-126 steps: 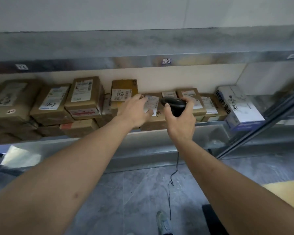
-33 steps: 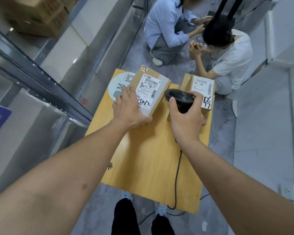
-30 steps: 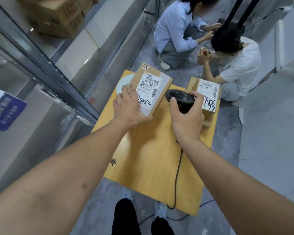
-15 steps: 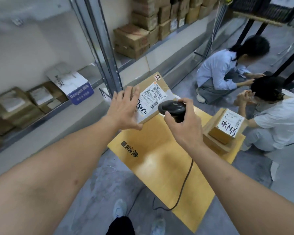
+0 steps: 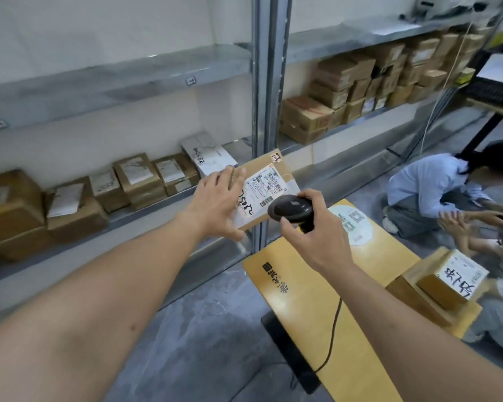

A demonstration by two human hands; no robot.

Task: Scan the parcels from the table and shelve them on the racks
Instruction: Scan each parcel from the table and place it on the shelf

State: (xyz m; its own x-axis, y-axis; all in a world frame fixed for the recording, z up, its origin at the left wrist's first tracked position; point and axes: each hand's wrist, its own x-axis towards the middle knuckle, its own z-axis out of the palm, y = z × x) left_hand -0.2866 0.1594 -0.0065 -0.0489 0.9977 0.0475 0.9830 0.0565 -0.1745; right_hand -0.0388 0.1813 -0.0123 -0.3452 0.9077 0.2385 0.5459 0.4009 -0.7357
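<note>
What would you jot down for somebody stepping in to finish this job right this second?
Left hand: holds a labelled parcel in the air, between the table and the racks.
Right hand: grips the corded scanner right beside that parcel's label.
Table: two stacked parcels wait at its far corner.
Lower rack shelf: already carries a row of parcels, with more boxes in the bay to the right.
Done: one parcel lifted off the table; whether its scan has registered cannot be told.
Left: shelve the held parcel, then scan and shelve those on the table.
</note>
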